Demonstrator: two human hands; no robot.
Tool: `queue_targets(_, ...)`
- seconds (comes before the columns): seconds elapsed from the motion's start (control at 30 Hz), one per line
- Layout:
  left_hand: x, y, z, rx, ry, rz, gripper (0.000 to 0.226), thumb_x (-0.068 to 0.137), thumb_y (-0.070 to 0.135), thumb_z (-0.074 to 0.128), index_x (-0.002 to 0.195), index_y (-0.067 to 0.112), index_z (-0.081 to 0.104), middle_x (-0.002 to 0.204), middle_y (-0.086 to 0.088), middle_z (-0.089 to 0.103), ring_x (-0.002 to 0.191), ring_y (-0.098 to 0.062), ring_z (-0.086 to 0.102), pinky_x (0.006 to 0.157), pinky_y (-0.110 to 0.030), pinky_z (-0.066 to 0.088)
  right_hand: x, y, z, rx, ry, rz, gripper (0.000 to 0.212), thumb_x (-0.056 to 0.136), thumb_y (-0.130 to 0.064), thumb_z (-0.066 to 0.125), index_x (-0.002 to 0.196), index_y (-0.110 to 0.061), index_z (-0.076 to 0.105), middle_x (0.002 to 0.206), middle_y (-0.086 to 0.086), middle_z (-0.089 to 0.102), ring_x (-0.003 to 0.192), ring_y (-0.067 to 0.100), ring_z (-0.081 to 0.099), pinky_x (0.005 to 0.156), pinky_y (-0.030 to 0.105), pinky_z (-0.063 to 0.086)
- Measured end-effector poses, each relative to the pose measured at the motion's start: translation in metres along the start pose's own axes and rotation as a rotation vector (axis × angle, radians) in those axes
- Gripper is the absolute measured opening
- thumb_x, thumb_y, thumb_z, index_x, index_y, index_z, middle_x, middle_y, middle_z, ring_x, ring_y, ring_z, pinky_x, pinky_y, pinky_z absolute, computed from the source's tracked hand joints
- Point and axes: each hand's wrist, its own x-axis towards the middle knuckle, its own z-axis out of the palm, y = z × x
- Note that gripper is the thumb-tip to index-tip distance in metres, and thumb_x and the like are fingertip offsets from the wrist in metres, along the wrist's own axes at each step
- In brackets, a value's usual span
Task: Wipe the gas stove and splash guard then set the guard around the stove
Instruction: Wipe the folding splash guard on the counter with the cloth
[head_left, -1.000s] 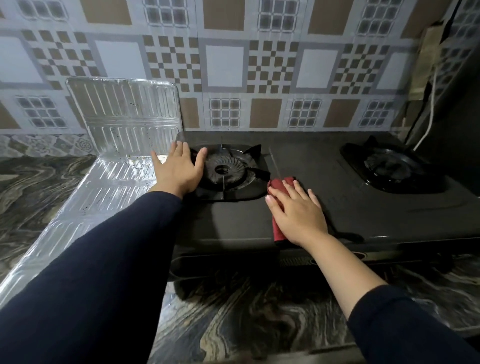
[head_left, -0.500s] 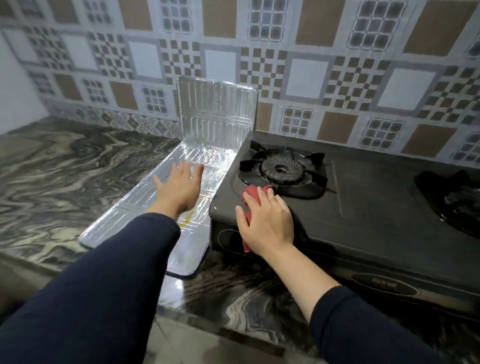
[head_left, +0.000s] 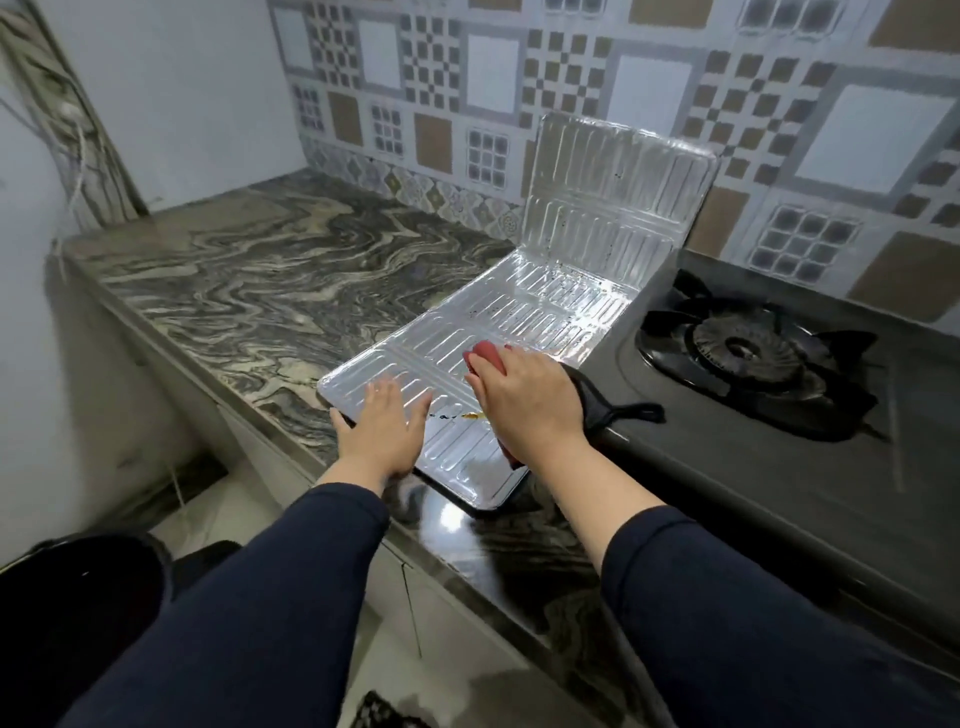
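A shiny ribbed foil splash guard (head_left: 540, 312) lies on the marble counter left of the black gas stove (head_left: 727, 441), with its far panel folded up against the tiled wall. My left hand (head_left: 387, 426) presses flat, fingers spread, on the guard's near corner. My right hand (head_left: 524, 397) holds a red cloth (head_left: 485, 356) down on the guard beside the stove's left edge. A small yellow-brown stain (head_left: 467, 415) shows on the foil between my hands. The left burner (head_left: 743, 345) sits to the right.
The marble counter (head_left: 249, 280) stretches left to a white wall. Its front edge runs diagonally below my arms. A dark bin (head_left: 78, 613) stands on the floor at lower left. Patterned tiles cover the back wall.
My right hand carried the red cloth off the stove top onto the splash guard. My left hand shifted to the guard's near corner. The view swung left.
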Motion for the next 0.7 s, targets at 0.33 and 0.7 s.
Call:
queue_targets(0.33, 0.041, -0.053, 0.022, 0.078, 0.023, -0.041, 0.066, 0.099, 0.046, 0.017, 0.151, 0.012, -0.004, 0.161, -0.001, -0.011, 0.147, -0.015, -0.013, 0.112, -0.059, -0.009, -0.025, -0.032, 0.104, 0.347, -0.460, -0.059, 0.060, 0.090, -0.056, 0.008, 0.142, -0.041, 0.035, 0.158, 0.000, 0.023, 0.148, 0.021, 0.010, 0.116, 0.040, -0.002)
queue_targets(0.7, 0.129, -0.100, 0.011, 0.215, 0.090, 0.005, 0.069, 0.096, 0.051, 0.006, 0.151, 0.009, -0.002, 0.161, -0.004, -0.008, 0.147, -0.016, -0.011, 0.114, -0.061, -0.004, -0.022, -0.034, 0.117, 0.386, -0.460, 0.027, 0.057, 0.089, -0.060, 0.001, 0.138, -0.055, 0.031, 0.157, -0.016, 0.011, 0.146, 0.011, -0.004, 0.117, 0.045, -0.008)
